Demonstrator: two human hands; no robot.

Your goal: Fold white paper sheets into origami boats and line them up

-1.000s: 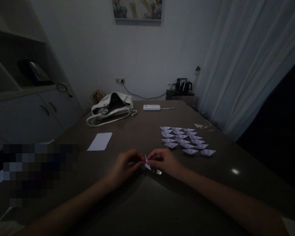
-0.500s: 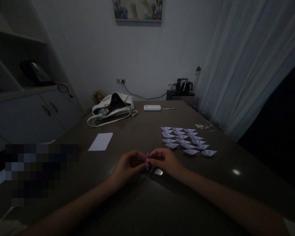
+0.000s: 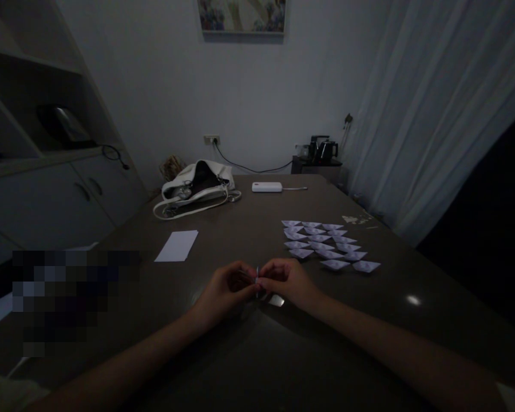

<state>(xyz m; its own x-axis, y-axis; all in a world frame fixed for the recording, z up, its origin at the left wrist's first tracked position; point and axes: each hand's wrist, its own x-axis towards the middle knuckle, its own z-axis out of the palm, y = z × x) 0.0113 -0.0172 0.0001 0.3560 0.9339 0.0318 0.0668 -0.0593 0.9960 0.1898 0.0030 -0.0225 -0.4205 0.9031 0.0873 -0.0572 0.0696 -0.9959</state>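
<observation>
My left hand (image 3: 229, 286) and my right hand (image 3: 288, 283) meet above the near middle of the table. Between their fingertips they pinch a small piece of folded paper (image 3: 257, 274), seen nearly edge-on, so its shape is mostly hidden. Both hands are closed on it, thumbs toward me. Beyond my right hand, several white folded paper boats (image 3: 320, 238) sit in rows. A stack of white paper sheets (image 3: 175, 246) lies past my left hand.
A white handbag (image 3: 197, 189) stands open at the back left. A white power bank (image 3: 266, 187) with a short cable lies at the far middle. Small paper scraps (image 3: 350, 220) rest near the right edge of the table (image 3: 223, 366). The left foreground is pixelated.
Both hands keep their pinch on the folded paper, with only slight finger movement. The whole view has shifted a little.
</observation>
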